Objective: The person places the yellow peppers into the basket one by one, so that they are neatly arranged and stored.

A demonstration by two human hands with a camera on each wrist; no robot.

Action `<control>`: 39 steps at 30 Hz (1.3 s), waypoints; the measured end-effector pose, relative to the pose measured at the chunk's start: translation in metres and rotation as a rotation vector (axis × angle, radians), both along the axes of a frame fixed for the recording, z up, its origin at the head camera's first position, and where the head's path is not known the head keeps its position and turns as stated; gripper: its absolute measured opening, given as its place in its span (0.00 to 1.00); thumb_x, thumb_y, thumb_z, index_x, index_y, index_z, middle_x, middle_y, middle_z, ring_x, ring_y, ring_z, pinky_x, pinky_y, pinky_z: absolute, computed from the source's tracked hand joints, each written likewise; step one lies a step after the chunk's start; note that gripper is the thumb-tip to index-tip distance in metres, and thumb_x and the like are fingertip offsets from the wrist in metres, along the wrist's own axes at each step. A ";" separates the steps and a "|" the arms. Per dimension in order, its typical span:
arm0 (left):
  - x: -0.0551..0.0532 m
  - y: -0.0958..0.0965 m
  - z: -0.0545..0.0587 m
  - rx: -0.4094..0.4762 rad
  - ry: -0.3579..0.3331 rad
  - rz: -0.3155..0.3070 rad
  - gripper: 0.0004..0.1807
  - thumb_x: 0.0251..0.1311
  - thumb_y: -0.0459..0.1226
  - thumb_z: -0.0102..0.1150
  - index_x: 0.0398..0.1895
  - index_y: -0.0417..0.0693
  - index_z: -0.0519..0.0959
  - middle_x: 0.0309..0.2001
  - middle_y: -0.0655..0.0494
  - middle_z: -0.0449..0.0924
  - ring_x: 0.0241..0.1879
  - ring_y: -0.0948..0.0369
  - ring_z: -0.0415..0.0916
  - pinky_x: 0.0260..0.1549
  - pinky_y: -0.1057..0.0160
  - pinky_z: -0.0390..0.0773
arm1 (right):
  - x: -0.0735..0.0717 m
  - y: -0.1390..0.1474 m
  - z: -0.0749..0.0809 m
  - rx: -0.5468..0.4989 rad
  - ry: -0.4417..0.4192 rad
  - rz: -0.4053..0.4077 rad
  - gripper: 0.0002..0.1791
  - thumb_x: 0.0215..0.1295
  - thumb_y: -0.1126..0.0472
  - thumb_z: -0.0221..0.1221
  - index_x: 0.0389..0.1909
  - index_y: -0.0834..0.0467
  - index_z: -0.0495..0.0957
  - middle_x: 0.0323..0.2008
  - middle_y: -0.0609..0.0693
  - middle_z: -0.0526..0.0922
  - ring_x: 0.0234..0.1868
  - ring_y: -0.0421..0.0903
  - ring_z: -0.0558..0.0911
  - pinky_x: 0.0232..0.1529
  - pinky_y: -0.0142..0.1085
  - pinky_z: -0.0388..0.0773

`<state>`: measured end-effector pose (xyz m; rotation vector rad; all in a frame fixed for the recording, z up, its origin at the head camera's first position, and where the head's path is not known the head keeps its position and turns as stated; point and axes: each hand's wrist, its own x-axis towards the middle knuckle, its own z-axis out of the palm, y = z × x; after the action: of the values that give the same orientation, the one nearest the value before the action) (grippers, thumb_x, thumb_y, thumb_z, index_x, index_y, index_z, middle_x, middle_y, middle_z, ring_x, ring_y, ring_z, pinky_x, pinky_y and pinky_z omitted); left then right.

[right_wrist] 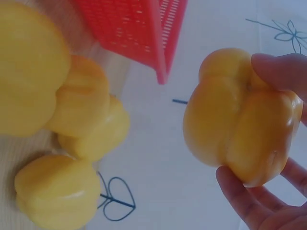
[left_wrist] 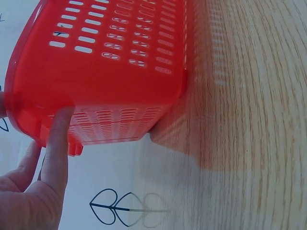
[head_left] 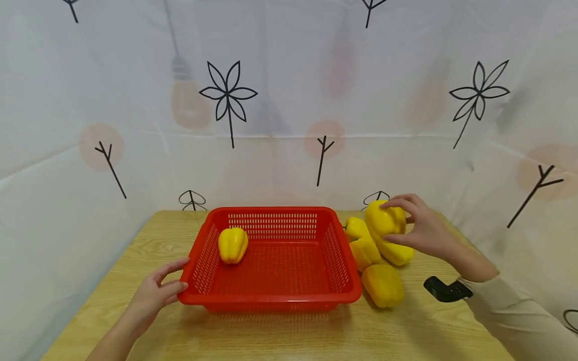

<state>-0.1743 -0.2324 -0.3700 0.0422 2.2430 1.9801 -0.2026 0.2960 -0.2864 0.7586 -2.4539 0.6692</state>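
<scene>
Left of the counter's [head_left: 144, 250] centre, pinching the red basket [head_left: 271, 299] at its near-left rim corner with left hand [head_left: 153, 291]. Toward right edge, above other peppers [head_left: 383, 286], grasping raised yellow pepper [head_left: 379, 219] with right hand [head_left: 422, 225]: probably light, firm, slippery; best held around widest sides. More open toward near right corner.

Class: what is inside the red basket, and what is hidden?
One yellow pepper sits in the red basket, toward the left; the basket floor beneath it is covered.
</scene>
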 end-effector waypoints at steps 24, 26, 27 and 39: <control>0.000 -0.001 -0.002 0.000 0.006 0.007 0.35 0.59 0.30 0.55 0.69 0.36 0.55 0.65 0.37 0.54 0.44 0.61 0.77 0.43 0.58 0.78 | -0.032 -0.056 0.005 -0.082 -0.135 0.051 0.30 0.43 0.63 0.73 0.50 0.59 0.73 0.50 0.56 0.66 0.48 0.54 0.67 0.39 0.48 0.74; -0.001 -0.001 -0.002 -0.001 0.004 0.006 0.35 0.59 0.30 0.55 0.69 0.37 0.55 0.65 0.37 0.54 0.44 0.61 0.77 0.44 0.58 0.78 | -0.034 -0.061 0.004 -0.081 -0.144 0.048 0.30 0.43 0.63 0.73 0.50 0.59 0.74 0.49 0.56 0.66 0.48 0.55 0.68 0.39 0.47 0.75; -0.001 0.000 -0.001 0.000 0.001 0.009 0.35 0.59 0.30 0.55 0.69 0.37 0.55 0.65 0.37 0.54 0.44 0.61 0.77 0.44 0.58 0.78 | -0.035 -0.063 0.004 -0.081 -0.146 0.048 0.30 0.43 0.62 0.73 0.50 0.58 0.74 0.49 0.56 0.66 0.48 0.55 0.68 0.39 0.47 0.75; 0.000 -0.001 -0.001 0.000 -0.001 0.007 0.35 0.59 0.31 0.55 0.69 0.37 0.55 0.65 0.37 0.54 0.45 0.60 0.77 0.44 0.57 0.78 | -0.047 -0.092 -0.003 -0.104 -0.187 0.077 0.30 0.43 0.60 0.73 0.50 0.57 0.74 0.50 0.57 0.66 0.48 0.55 0.68 0.37 0.43 0.75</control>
<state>-0.1747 -0.2334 -0.3709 0.0335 2.2456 1.9830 -0.2501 0.2040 -0.2892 0.7851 -2.5433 0.9275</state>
